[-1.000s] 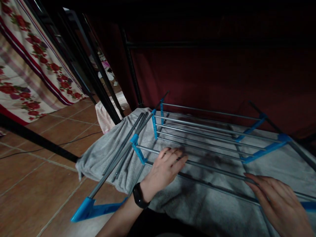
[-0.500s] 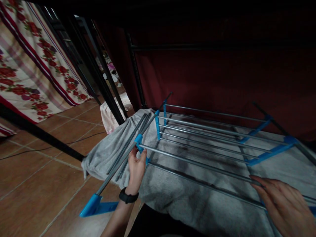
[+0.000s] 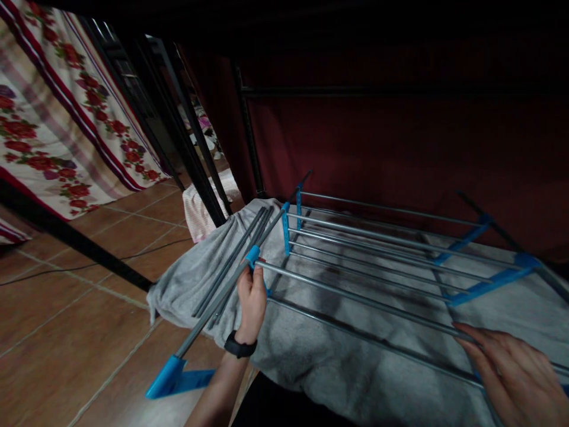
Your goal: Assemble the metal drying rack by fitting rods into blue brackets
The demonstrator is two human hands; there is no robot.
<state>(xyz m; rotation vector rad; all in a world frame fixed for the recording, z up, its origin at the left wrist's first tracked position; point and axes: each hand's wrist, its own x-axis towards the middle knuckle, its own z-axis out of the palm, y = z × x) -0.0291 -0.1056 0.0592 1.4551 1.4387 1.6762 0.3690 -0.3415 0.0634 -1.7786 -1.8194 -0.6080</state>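
Head view: a flowered cloth [image 3: 80, 148] hangs at far left above the brown tiled floor [image 3: 102, 332]. Next comes the low front corner of a rack [image 3: 400, 238], a bright blue, angular end piece [image 3: 166, 376] over the tiles, from which a plain grey pole [image 3: 213, 308] slants up and away. Several loose grey tubes [image 3: 229, 261] lie side by side on a soft, rumpled grey cloth [image 3: 178, 290], just beside that pole. The left hand [image 3: 252, 302], a black band [image 3: 240, 345] on its wrist, grasps a blue connector [image 3: 253, 256] where the pole meets the front rod [image 3: 355, 293]. Rightward, the rack stretches over the grey cloth in front of a dark red drape [image 3: 400, 142]: slim, straight rods with a dull metallic sheen, in roughly parallel rows, joined at their left ends by short blue uprights [image 3: 285, 231] and at their right by longer, slanting blue brackets [image 3: 493, 283]. At far right, the right hand [image 3: 515, 367] has its fingers curled around the front rod.
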